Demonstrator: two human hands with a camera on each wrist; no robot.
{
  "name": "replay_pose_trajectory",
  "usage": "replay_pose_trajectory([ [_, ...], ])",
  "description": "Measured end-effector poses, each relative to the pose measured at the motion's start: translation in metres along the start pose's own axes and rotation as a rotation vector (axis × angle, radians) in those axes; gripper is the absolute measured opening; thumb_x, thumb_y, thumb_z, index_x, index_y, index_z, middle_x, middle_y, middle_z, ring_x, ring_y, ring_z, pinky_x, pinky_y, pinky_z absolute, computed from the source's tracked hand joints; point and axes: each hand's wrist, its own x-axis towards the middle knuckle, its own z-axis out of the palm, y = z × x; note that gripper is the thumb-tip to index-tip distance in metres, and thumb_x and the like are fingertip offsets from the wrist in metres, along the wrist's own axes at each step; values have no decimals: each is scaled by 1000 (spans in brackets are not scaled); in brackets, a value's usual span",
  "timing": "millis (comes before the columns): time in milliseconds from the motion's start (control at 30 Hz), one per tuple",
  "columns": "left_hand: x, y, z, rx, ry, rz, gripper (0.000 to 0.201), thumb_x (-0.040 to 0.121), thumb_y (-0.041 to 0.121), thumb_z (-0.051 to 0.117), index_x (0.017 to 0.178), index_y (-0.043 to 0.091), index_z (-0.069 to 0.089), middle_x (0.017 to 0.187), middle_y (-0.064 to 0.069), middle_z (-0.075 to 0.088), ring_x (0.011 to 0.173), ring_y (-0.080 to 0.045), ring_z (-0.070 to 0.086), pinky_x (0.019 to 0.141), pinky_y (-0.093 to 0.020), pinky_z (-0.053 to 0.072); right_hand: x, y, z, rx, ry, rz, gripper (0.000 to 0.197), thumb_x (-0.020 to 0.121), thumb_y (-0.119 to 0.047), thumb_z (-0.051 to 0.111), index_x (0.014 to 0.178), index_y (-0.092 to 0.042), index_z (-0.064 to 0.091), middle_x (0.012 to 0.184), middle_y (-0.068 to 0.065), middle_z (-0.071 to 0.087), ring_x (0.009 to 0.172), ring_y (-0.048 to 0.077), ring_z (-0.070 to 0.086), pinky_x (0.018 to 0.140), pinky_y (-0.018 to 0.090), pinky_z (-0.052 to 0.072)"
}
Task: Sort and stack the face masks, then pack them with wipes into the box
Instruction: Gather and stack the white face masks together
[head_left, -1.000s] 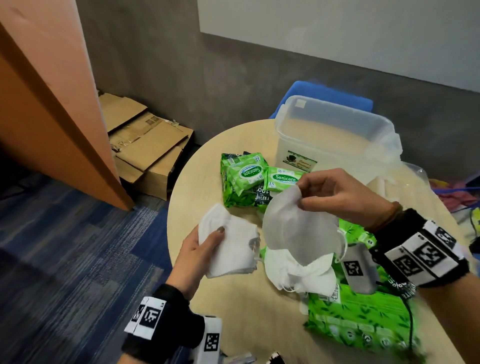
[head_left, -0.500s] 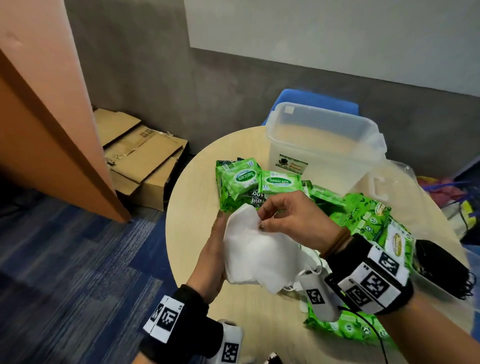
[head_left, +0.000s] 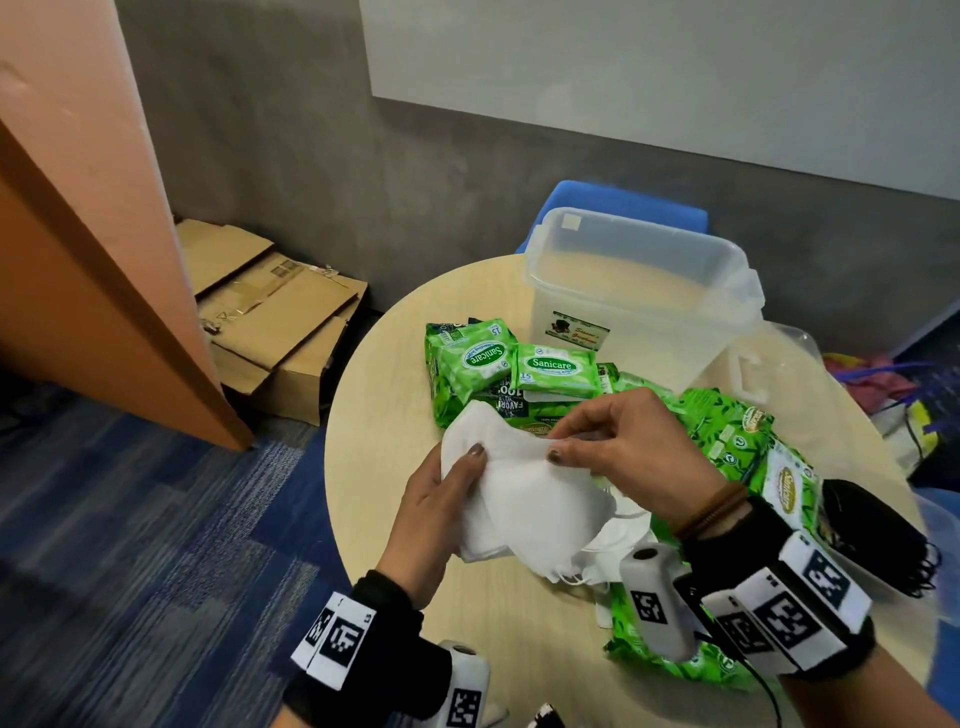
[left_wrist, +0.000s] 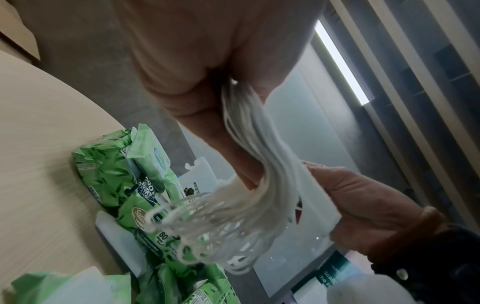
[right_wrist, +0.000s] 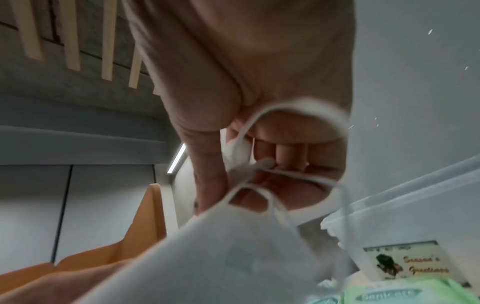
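Mask stack (head_left: 524, 499) is sitting between both thumbs, above the table (head_left: 374, 415); left hand (head_left: 434, 519) is gripping its left edge, right hand (head_left: 631, 449) is pinching the top mask; wipes (head_left: 553, 366) and box (head_left: 639, 296) are lying beyond the fingers

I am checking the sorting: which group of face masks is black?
The black masks at the table's right edge, beside the large green wipes pack. The stack in the hands and those lying under it are white.

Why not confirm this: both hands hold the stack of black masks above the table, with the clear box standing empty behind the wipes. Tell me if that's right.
One thing is wrong: the stack of masks held by the left hand and right hand is white, as the head view shows. The clear box does stand empty behind the wipes.
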Motion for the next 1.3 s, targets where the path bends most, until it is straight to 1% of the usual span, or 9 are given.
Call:
replay_pose_trajectory([
  [67, 0, 0, 0, -16, -3, 6, 23, 100, 19, 47, 115, 18, 64, 110, -1, 73, 105, -21, 68, 86, -34, 54, -4, -2, -8, 13, 33, -80, 8, 71, -6, 79, 71, -11, 73, 58, -9, 67, 53, -4, 57, 54, 12, 42],
  [200, 1, -2, -3, -17, -22, 17, 27, 101, 20, 46, 123, 22, 60, 116, 4, 71, 108, -15, 66, 88, -31, 53, -11, -12, -20, 285, -48, -204, 9, 76, -3, 73, 75, -8, 66, 69, 4, 67, 65, 11, 57, 61, 21, 44],
  [333, 1, -3, 0, -11, -48, 44, 27, 100, 22, 46, 123, 20, 60, 114, 5, 71, 103, -10, 67, 73, -18, 52, -9, -18, -10, 657, -87, -112, 12, 75, -7, 72, 76, -13, 62, 64, 6, 64, 50, 13, 53, 46, 20, 39],
  [467, 2, -3, 3, 52, -26, 44, 22, 102, 17, 45, 103, 30, 63, 92, 22, 73, 85, -3, 66, 67, -13, 51, -1, -3, 25, 452, -33, 38, 13, 82, -3, 69, 77, -11, 59, 59, 15, 53, 39, 14, 43, 41, 18, 35],
  [633, 1, 0, -2, -114, -42, -78, 51, 86, 67, 35, 109, 32, 65, 101, 8, 75, 95, -14, 71, 84, -35, 54, 0, 12, 43, 176, 116, 1, 14, 78, -13, 71, 70, -18, 61, 52, -2, 56, 46, 14, 49, 50, 26, 41],
  [733, 2, -3, -3, -59, 23, 12, 40, 82, 45, 67, 116, 24, 64, 108, 0, 74, 101, -22, 70, 83, -39, 57, 0, 16, 49, 91, 164, -55, 11, 72, -19, 70, 71, -21, 60, 64, -3, 62, 55, 14, 56, 56, 31, 49],
  [900, 2, -4, -6, -128, -45, -35, 39, 79, 24, 59, 115, 11, 64, 109, -12, 72, 98, -26, 69, 77, -36, 57, 8, 18, 25, 57, -148, -126, 53, 75, -26, 71, 125, -31, 54, 124, -10, 59, 115, 1, 54, 89, 16, 44],
  [1033, -1, -9, -8, -41, -174, -162, 39, 89, 33, 56, 120, 11, 64, 114, -12, 71, 106, -28, 67, 86, -38, 53, 8, 35, 44, 163, -248, -88, 42, 78, -24, 61, 120, -21, 57, 114, -2, 67, 106, 13, 63, 94, 40, 51],
  [1300, -4, -33, -52, 54, -5, -351, 27, 94, 16, 55, 114, -1, 64, 103, -16, 73, 92, -31, 71, 71, -38, 59, -14, 64, 107, 60, -235, 23, 40, 97, -29, 50, 136, -22, 45, 129, 0, 58, 114, 14, 55, 97, 25, 44],
])
